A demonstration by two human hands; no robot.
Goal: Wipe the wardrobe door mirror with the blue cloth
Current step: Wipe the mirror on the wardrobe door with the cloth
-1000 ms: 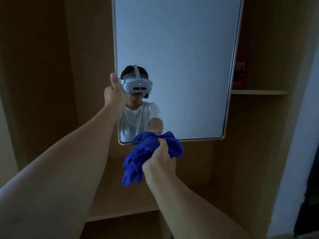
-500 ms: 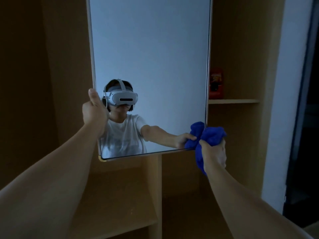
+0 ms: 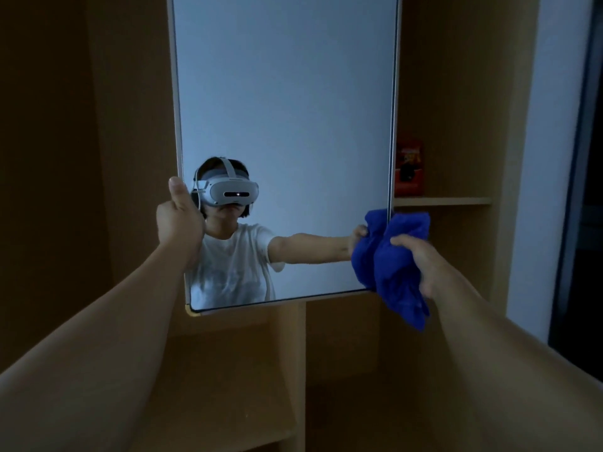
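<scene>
At one mirror [image 3: 287, 109], two hands [image 3: 179, 220] [image 3: 421, 265], one blue cloth [image 3: 398, 256].

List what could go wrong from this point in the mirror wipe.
1. The blue cloth sits right at the mirror's right edge, so the next stroke may slip off the glass toward the red box on the shelf.
2. Only the left hand steadies the door at its left edge; hard pressure from the right hand might swing it.
</scene>
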